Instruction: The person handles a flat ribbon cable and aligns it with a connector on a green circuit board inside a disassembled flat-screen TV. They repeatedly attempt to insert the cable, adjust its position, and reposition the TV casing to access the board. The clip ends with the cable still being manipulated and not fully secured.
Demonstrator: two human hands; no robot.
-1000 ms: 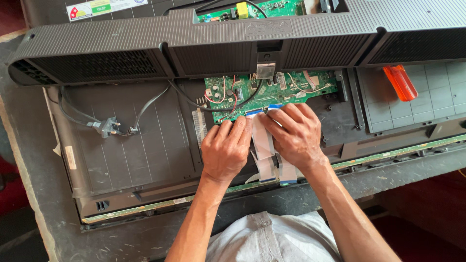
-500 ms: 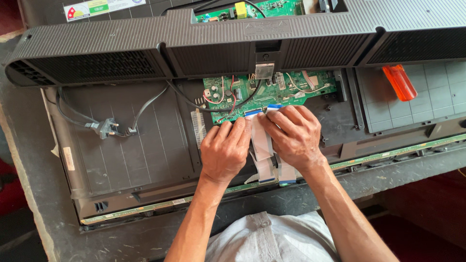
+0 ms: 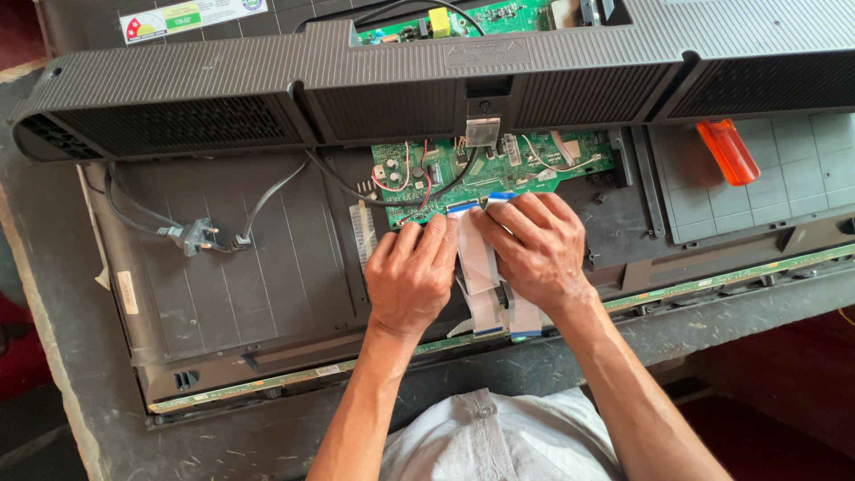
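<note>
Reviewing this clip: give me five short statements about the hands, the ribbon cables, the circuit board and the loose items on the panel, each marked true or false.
1. Both hands rest on the white ribbon cables below the green circuit board. True.
2. The left hand holds the orange-handled tool. False: it lies untouched on the panel, far right.
3. A power plug lies on the panel at left. True.
4. The right hand grips the plug. False: its fingers press the ribbon cables.
5. The black back cover is fully fitted. False: it is lifted, exposing the board.
</note>
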